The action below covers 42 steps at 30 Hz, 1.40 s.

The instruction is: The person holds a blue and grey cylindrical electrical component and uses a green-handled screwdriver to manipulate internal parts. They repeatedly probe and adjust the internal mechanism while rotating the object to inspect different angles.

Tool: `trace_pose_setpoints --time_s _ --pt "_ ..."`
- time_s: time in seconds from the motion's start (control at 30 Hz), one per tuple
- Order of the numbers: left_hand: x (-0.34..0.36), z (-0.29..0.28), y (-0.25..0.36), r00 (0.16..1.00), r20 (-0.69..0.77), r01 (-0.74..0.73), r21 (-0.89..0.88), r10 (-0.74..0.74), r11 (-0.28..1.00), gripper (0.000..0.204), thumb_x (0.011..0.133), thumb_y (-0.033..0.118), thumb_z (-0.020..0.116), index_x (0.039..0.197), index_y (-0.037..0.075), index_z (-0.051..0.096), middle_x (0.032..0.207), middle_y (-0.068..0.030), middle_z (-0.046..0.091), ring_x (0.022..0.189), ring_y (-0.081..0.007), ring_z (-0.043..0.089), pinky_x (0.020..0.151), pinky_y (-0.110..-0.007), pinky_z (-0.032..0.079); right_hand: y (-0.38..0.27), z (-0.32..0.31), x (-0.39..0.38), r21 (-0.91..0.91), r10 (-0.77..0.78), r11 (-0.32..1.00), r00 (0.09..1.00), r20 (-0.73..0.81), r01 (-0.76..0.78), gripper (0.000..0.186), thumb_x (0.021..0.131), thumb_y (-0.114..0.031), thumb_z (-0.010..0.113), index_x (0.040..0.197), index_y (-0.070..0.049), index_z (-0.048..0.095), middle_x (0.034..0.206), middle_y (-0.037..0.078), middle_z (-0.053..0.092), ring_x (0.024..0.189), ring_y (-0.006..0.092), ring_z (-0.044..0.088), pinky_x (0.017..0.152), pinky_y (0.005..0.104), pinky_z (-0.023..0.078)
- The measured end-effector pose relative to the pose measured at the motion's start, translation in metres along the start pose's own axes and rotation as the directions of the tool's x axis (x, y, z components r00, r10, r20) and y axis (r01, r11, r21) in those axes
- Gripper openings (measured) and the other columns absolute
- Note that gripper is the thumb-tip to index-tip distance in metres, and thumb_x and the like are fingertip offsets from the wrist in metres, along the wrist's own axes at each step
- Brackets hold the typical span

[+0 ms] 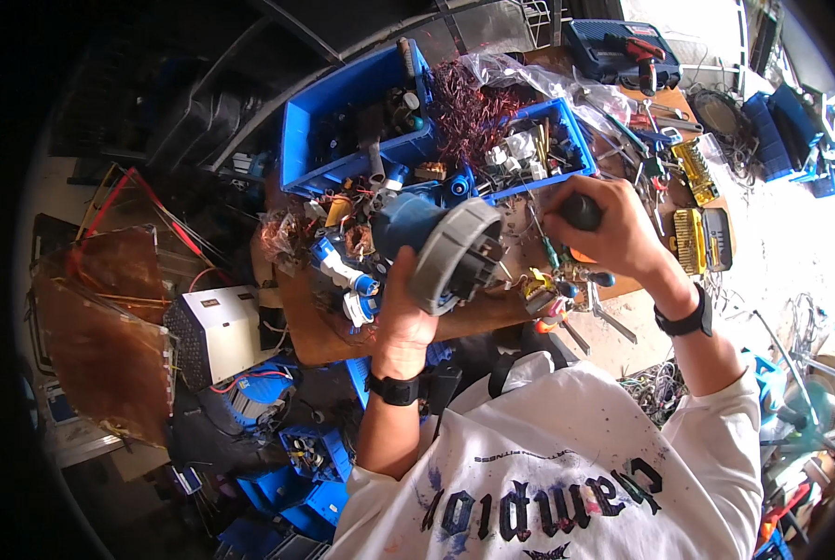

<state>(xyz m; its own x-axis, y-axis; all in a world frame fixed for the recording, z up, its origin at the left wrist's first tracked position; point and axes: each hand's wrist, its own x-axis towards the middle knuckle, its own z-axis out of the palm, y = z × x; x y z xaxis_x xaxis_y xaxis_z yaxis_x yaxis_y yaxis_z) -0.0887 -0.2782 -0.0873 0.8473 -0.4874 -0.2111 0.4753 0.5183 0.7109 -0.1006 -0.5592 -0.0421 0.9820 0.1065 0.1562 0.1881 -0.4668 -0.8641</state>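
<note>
My left hand point(406, 313) is wrapped round a large industrial power connector point(444, 259) with a blue body and a thick grey collar. The connector is held up over the table's near edge, tilted, its open end with dark inner contacts facing right. To its right, my right hand point(618, 224) is closed round a tool with a black rounded handle point(581, 212), apart from the connector; the tool's working end cannot be made out. Smaller blue-and-white connectors point(338, 268) lie on the table left of my left hand.
Behind stand a large blue bin point(310, 140) of parts and a smaller blue bin point(581, 149) of pale pieces, with tangled dark-red wire point(473, 103) between. A red drill point(643, 58), yellow bit sets point(693, 173) and loose tools cover the right side. A white metal box point(220, 327) stands left.
</note>
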Motion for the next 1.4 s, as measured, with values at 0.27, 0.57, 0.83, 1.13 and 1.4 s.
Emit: trace_pose_setpoints --time_s 0.27,0.57,0.83,1.13,1.4 --pt "-0.026 -0.034 0.007 0.999 0.031 -0.005 -0.28 0.014 0.96 0.053 0.098 0.047 0.039 0.129 0.007 0.053 0.127 -0.0085 0.059 0.116 -0.0237 0.055 0.1 -0.042 0.044 0.086 0.039 0.01 -0.347 0.075 0.936 0.997 0.022 -0.063 0.024 0.077 -0.023 0.067 0.088 -0.002 0.065 0.077 0.02 0.064 0.074 0.0379 0.064 0.067 0.0423 0.051" --pt "-0.037 -0.038 0.007 0.997 -0.052 -0.071 -0.245 0.06 0.967 0.053 0.098 0.047 0.04 0.129 0.006 0.053 0.127 -0.0087 0.059 0.116 -0.0237 0.055 0.1 -0.042 0.044 0.053 0.033 0.018 -0.125 0.122 0.984 0.992 -0.028 -0.125 0.017 0.08 -0.015 0.068 0.093 -0.004 0.066 0.076 0.014 0.067 0.07 0.0244 0.067 0.067 0.0314 0.051" --pt "-0.028 -0.016 -0.002 0.999 -0.037 -0.038 -0.322 0.028 0.946 0.056 0.097 0.047 0.042 0.128 0.002 0.053 0.124 -0.0128 0.061 0.112 -0.0239 0.06 0.097 -0.039 0.048 -0.039 0.016 0.001 0.03 -0.097 0.995 0.994 -0.055 0.099 0.013 0.079 -0.01 0.07 0.089 -0.004 0.065 0.077 0.01 0.068 0.07 0.0186 0.067 0.067 0.0297 0.052" --pt "-0.024 0.021 0.008 0.997 0.03 -0.068 -0.174 0.075 0.982 0.068 0.091 0.053 0.052 0.13 -0.002 0.049 0.127 -0.0142 0.057 0.115 -0.0242 0.058 0.099 -0.038 0.047 -0.081 0.014 -0.012 0.052 -0.307 0.951 0.951 0.034 0.305 0.019 0.076 -0.008 0.071 0.093 -0.007 0.064 0.082 0.01 0.065 0.073 0.0276 0.066 0.065 0.0344 0.053" --pt "-0.028 0.039 0.012 0.99 -0.037 -0.134 0.079 0.137 0.988 0.075 0.086 0.055 0.06 0.13 -0.004 0.048 0.124 -0.0123 0.059 0.112 -0.0207 0.059 0.096 -0.035 0.048 -0.084 0.014 -0.016 0.037 -0.319 0.947 0.947 0.027 0.318 0.018 0.075 -0.009 0.071 0.091 -0.007 0.064 0.079 0.01 0.065 0.072 0.0279 0.065 0.064 0.035 0.053"
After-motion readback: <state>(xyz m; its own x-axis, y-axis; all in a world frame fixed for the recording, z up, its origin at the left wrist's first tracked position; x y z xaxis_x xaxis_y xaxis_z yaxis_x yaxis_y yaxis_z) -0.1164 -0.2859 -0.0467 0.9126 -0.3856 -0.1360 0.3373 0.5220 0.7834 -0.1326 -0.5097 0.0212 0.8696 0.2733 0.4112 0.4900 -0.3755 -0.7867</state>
